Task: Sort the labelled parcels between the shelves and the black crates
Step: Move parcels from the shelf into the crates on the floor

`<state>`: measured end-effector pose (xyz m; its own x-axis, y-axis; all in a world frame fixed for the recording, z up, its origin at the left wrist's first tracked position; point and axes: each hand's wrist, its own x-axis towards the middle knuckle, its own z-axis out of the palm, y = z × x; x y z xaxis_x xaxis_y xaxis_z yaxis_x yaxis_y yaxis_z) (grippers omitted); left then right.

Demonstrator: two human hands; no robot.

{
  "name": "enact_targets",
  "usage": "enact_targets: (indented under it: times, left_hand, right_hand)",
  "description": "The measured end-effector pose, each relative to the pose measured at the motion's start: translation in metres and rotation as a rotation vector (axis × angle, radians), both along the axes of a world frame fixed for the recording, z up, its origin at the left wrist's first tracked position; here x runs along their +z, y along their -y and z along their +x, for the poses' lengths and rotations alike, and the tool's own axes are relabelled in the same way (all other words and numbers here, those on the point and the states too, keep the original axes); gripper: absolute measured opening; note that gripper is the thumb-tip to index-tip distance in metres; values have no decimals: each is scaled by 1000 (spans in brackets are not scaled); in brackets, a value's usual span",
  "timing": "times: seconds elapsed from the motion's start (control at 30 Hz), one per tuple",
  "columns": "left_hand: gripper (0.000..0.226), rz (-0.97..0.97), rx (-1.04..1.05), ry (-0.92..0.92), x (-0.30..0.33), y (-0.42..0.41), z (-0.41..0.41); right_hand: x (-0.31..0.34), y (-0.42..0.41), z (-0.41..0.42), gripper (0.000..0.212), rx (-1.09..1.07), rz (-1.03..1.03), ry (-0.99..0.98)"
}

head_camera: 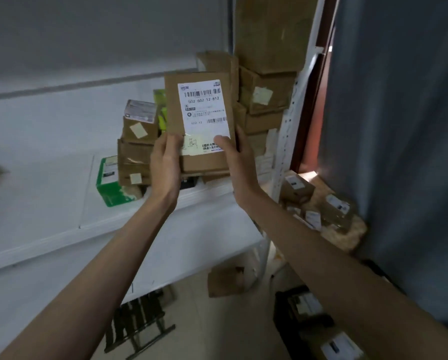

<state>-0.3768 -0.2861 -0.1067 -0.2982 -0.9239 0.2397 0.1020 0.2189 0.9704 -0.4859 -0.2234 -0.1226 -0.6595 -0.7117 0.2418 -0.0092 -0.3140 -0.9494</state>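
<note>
Cardboard parcel (199,120) upright, label facing camera.

Matt brown cardboard parcel (204,157); glossy white paper label (204,110); smooth white-painted metal shelf (62,229).

The parcel (202,120) being held up is showing plain brown cardboard, with a white label (204,110) carrying black barcode stripes and black digits, and a pale yellowish note (190,147) marked in dark handwriting. The stacked boxes (265,92) behind are showing the same brown with cream stickers, while a green and white carton (111,188) is sitting on the white shelf (49,203). A black crate (306,323) is showing dark below, beside a grey-blue curtain (399,126).
</note>
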Motion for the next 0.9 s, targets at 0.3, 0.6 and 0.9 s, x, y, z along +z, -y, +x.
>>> enact_targets:
  times: [0.3,0.6,0.9]
  left_hand:
    - [32,140,-326,98,-103,-44,-30]
    - [23,244,-697,404,-194,-123,-74]
    - [32,83,-919,726,-289,-180,-129]
  right_hand:
    - [-94,-85,1,50,-288,131,140]
    - [-187,-192,7,53,-648,279,438]
    - [-281,-255,-9,43,-882,342,692]
